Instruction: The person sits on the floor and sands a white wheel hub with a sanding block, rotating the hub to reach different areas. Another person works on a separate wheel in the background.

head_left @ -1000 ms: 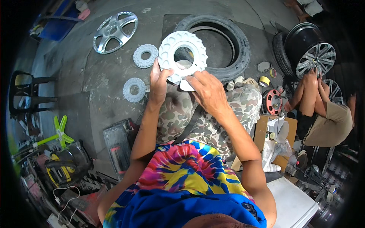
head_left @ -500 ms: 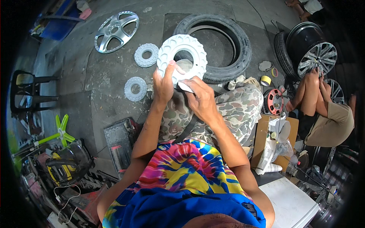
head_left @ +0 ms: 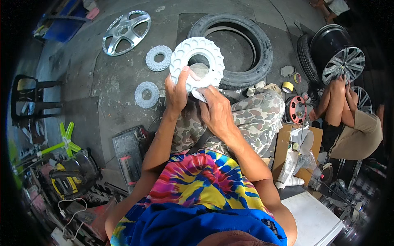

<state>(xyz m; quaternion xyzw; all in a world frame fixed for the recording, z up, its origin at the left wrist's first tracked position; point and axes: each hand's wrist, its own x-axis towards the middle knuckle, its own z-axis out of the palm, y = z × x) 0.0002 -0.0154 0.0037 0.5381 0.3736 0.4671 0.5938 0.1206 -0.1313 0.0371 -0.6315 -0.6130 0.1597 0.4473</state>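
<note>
A white ring-shaped part with a scalloped rim and a round hole is held up in front of me. My left hand is closed on its lower left, the thumb lying over the front face near the hole. In my right hand a folded white sheet is pinched; it touches the ring's lower edge. Whether the sheet is abrasive I cannot tell. Two similar grey rings lie on the floor to the left, an upper one and a lower one.
A large tyre lies beyond the ring, with a silver five-spoke wheel face far left. To the right are yellow tape, a red reel and a cardboard box. Another person's hands work at a wheel.
My right hand has shifted slightly down and turned, and less of the white sheet shows along the ring's lower edge. My left hand still holds the ring in nearly the same place.
</note>
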